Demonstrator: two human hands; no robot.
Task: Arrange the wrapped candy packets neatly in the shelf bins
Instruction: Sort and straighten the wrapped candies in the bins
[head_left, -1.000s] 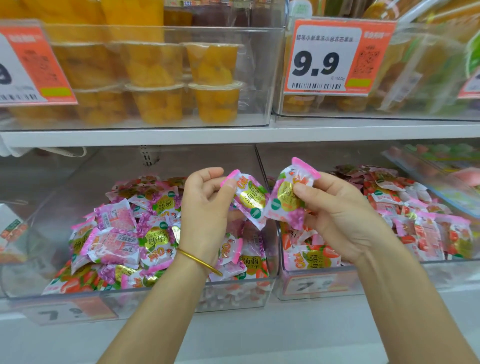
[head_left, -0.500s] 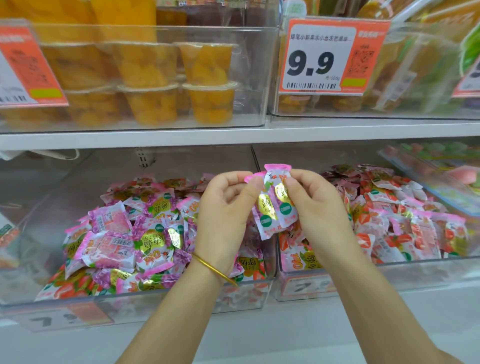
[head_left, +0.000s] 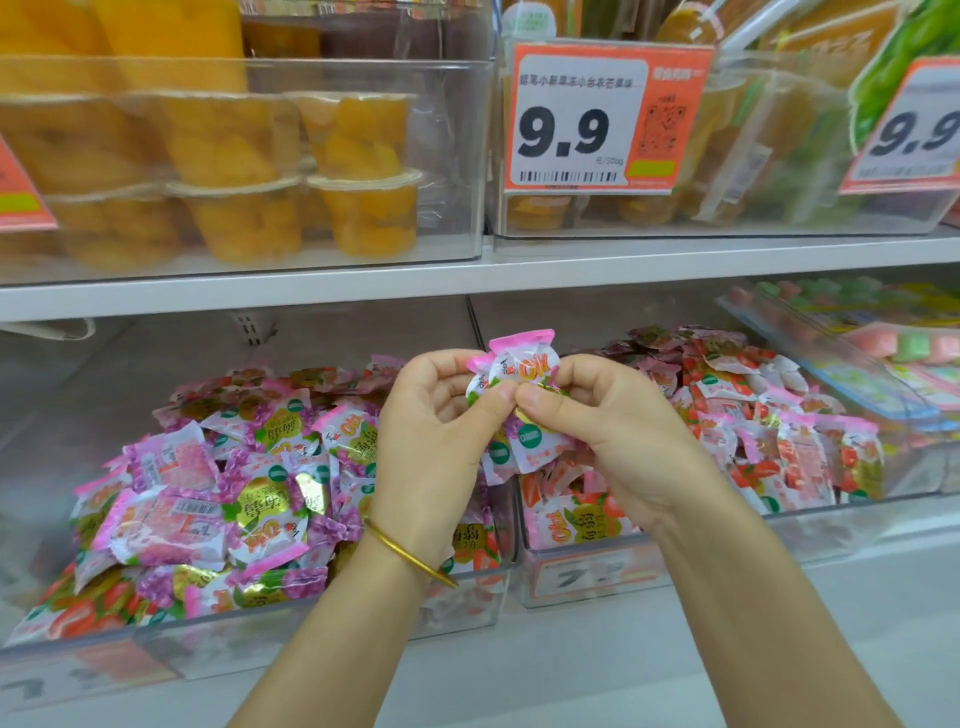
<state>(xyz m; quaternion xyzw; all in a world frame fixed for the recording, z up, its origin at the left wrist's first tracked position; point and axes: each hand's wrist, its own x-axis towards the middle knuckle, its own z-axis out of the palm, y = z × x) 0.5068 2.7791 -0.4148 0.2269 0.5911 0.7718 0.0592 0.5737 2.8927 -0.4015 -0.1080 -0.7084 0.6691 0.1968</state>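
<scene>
Two pink-and-white wrapped candy packets (head_left: 522, 400) are stacked together upright between my hands, above the divide between two clear bins. My left hand (head_left: 434, 441) pinches their left side with thumb and curled fingers. My right hand (head_left: 608, 431) pinches the right side, thumb across the front. The left bin (head_left: 270, 631) holds a heap of purple grape packets (head_left: 244, 483) with some orange ones low at the front. The right bin (head_left: 597, 577) holds red strawberry packets (head_left: 779, 431).
A white shelf board (head_left: 467, 273) runs just above the bins. On it stand clear bins of yellow fruit cups (head_left: 358, 171) and an orange 9.9 price tag (head_left: 597, 117). Trays of pink and green sweets (head_left: 883, 338) sit at the far right.
My hands came together from apart. The two packets, first held one in each hand, are now pressed into one stack gripped by both hands and turned more upright.
</scene>
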